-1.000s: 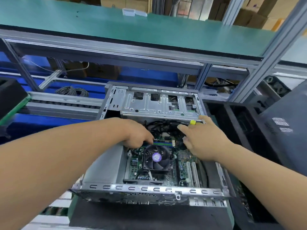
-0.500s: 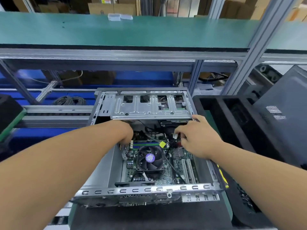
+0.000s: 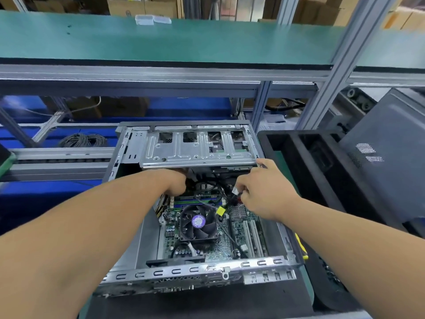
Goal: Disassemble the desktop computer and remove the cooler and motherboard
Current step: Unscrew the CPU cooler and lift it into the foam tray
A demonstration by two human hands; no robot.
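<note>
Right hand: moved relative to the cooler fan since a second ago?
Yes. The right hand drew back from the drive cage edge toward the cooler fan, now pinching a cable connector.

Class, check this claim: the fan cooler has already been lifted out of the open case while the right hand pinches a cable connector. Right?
Not quite. The head view shows the fan cooler still mounted on the motherboard inside the case. The right hand does pinch a cable connector.

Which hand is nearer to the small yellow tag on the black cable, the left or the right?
The right. The right hand pinches a connector just up and right of the yellow tag. The left hand is farther, up and left, reaching under the drive cage.
</note>
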